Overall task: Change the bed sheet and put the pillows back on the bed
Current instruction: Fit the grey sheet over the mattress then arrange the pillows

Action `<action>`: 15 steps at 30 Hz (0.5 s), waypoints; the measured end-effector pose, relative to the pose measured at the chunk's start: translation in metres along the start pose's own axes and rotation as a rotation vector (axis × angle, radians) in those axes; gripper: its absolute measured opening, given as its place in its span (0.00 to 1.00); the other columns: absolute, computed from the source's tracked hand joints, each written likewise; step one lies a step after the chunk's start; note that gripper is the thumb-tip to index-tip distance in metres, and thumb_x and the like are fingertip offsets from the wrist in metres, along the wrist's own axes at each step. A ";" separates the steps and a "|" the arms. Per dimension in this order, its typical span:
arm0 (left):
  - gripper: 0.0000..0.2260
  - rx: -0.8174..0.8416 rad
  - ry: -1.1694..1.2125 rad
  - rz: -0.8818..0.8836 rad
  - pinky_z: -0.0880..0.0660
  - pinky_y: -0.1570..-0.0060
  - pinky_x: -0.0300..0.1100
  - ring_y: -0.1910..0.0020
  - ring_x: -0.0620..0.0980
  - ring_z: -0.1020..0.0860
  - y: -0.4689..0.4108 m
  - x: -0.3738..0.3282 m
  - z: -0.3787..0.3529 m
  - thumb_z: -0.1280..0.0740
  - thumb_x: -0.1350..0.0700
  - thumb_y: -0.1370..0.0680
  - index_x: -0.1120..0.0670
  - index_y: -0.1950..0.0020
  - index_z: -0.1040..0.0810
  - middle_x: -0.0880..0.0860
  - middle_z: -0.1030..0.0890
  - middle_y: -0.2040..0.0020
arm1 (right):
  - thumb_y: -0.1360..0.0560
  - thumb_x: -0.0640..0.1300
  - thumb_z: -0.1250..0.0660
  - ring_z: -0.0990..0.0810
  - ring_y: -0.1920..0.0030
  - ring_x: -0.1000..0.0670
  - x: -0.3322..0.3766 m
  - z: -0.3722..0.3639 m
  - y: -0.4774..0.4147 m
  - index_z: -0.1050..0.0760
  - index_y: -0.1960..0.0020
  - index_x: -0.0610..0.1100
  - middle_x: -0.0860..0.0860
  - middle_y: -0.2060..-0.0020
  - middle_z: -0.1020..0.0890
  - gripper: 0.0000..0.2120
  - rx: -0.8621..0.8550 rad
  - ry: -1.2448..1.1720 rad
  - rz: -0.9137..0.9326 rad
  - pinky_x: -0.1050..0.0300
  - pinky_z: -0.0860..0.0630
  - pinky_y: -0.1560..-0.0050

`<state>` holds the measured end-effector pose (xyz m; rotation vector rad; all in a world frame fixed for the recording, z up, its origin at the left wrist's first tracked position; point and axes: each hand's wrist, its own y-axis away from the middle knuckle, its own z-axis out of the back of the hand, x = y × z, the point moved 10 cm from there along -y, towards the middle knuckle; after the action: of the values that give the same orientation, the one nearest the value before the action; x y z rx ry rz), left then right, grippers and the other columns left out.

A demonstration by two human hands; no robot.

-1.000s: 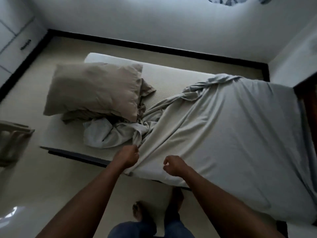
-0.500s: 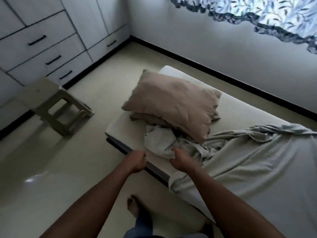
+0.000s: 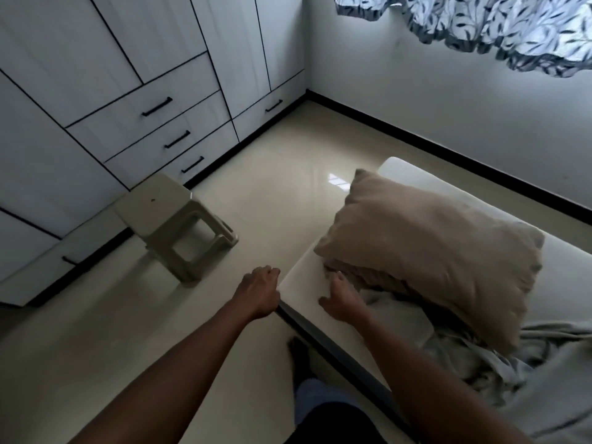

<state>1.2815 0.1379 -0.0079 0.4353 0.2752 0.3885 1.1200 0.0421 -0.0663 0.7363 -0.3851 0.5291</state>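
A tan pillow (image 3: 432, 251) lies at the end of the bare cream mattress (image 3: 413, 176), on top of a second pillow (image 3: 374, 278) whose edge peeks out below it. A grey bed sheet (image 3: 455, 357) is bunched up beside the pillows and spreads off to the lower right. My right hand (image 3: 341, 299) lies on the mattress with fingers stretched toward the lower pillow's edge and holds nothing. My left hand (image 3: 258, 293) hovers just off the mattress corner, over the floor, fingers loosely curled and empty.
A beige plastic stool (image 3: 177, 225) stands on the glossy floor to the left of the bed. White wardrobes with drawers (image 3: 153, 107) fill the left wall. A patterned curtain (image 3: 512, 24) hangs at the top right. My foot (image 3: 299, 354) is beside the dark bed frame.
The view has swung left toward the wardrobes. Both hands have let go of the grey sheet and moved up to the mattress corner by the pillows.
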 end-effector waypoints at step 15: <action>0.23 0.001 -0.255 -0.068 0.36 0.29 0.52 0.27 0.59 0.35 -0.230 0.164 0.203 0.40 0.51 0.18 0.57 0.25 0.36 0.59 0.33 0.27 | 0.21 0.49 0.31 0.39 0.22 0.40 0.192 0.094 -0.279 0.42 0.21 0.41 0.39 0.23 0.38 0.35 -0.017 -0.068 0.030 0.51 0.36 0.26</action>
<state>1.5656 -0.0571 0.0351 0.4702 0.0420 0.2624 1.4222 -0.1379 -0.0525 0.7344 -0.4634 0.5291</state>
